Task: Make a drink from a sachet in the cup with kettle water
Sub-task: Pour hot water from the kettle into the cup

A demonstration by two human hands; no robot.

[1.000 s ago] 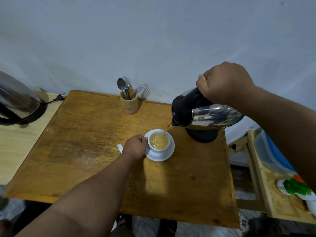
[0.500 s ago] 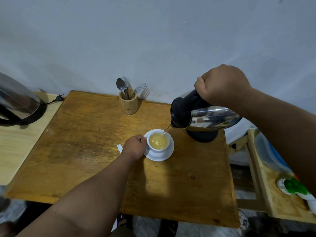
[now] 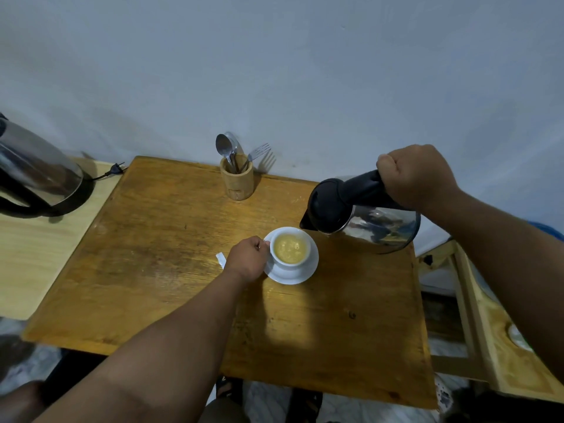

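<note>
A white cup (image 3: pixel 290 260) full of foamy yellow drink stands on a white saucer (image 3: pixel 308 273) in the middle of the wooden table (image 3: pixel 152 254). My left hand (image 3: pixel 247 260) grips the cup's handle on its left side. My right hand (image 3: pixel 415 176) is closed on the black handle of a steel kettle (image 3: pixel 366 219), held in the air just right of the cup, spout tilted toward it. No stream shows from the spout. A torn white sachet (image 3: pixel 221 258) lies partly hidden behind my left hand.
A bamboo holder (image 3: pixel 237 181) with spoons and a fork stands at the table's back edge. A second steel kettle (image 3: pixel 33 175) sits on a paler table at left, its plug (image 3: pixel 117 169) lying loose. A lower wooden stand (image 3: pixel 494 346) is at right.
The stream of water into the cup has stopped. The kettle has tipped back a little and shifted to the right, away from the cup. My left hand stays on the cup's handle.
</note>
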